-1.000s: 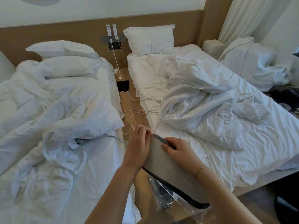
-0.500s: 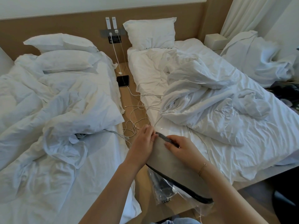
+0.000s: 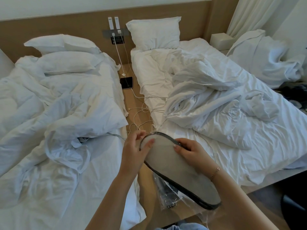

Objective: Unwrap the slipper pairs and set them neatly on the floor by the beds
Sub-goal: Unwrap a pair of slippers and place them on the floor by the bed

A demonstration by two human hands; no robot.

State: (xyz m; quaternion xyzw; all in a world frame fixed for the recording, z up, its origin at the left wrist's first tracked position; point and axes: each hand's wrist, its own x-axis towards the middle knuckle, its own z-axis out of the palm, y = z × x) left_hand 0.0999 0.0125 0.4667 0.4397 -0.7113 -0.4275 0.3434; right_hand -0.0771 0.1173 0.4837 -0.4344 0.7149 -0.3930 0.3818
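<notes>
On my left lies the first bed (image 3: pixel 58 113), rumpled, and my left hand (image 3: pixel 132 151) sits over the gap between the beds, thumb on the pale sole of the slipper (image 3: pixel 174 165) and fingers curled behind its toe rim, where a wisp of clear wrapper (image 3: pixel 167 196) sticks up. I judge this hand is pinching the film as much as the slipper, though I cannot tell how much of each. The slipper is held sole-up in the air, angled from the toe at my left hand down towards my right forearm, with the loose wrapper hanging under it and something dark inside, probably its mate. My right hand (image 3: pixel 191 150) grips the far edge, fingers wrapped over the dark trim. To do this well, I should steady the slipper with the right hand and peel the film off the toe with the left, slowly, so the second one does not drop onto the cables (image 3: pixel 141 113) on the floor (image 3: pixel 132 100). The second bed (image 3: pixel 232 113) lies to my right.
</notes>
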